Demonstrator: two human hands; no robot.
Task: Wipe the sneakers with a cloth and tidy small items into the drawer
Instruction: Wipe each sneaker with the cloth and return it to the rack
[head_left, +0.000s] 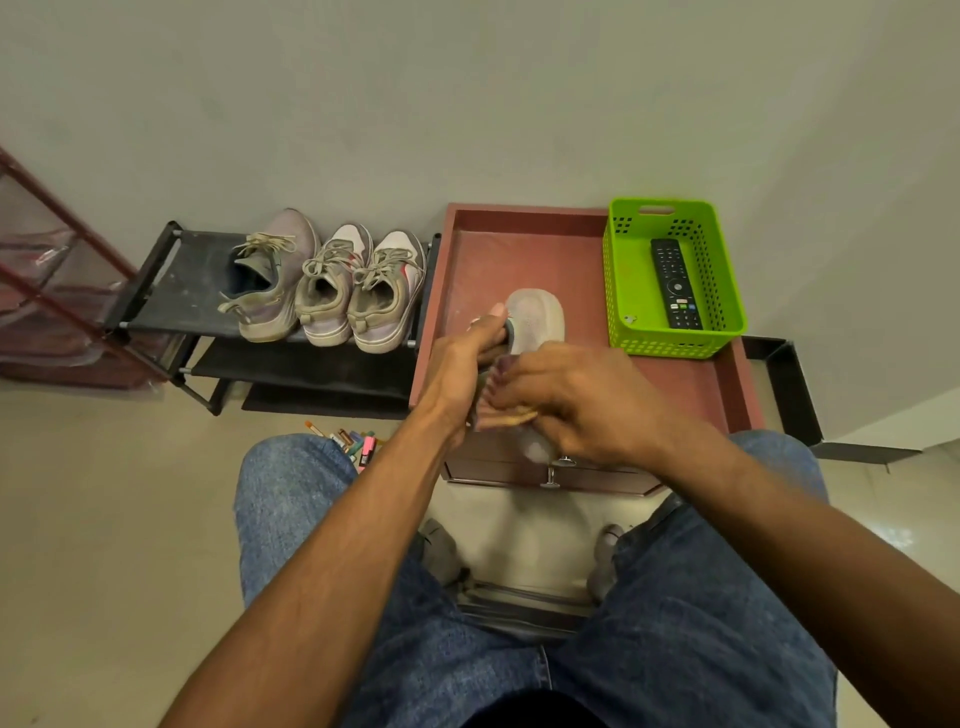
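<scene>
A pale sneaker (537, 317) is held above the red-brown cabinet top (524, 249), its toe pointing away from me. My left hand (467, 364) grips its side near the opening. My right hand (576, 400) holds a striped cloth (501, 408) against the shoe's heel end. Three more sneakers (332, 286) stand side by side on the black shoe rack (171, 280) to the left. Below my hands, the cabinet's drawer front with metal knobs (550, 475) is shut.
A green plastic basket (628, 291) on the cabinet's right side holds a black remote control (675, 283). Several coloured markers (353, 441) lie on the floor by my left knee. A red wire rack (47, 270) stands at far left, a black frame (795, 395) at right.
</scene>
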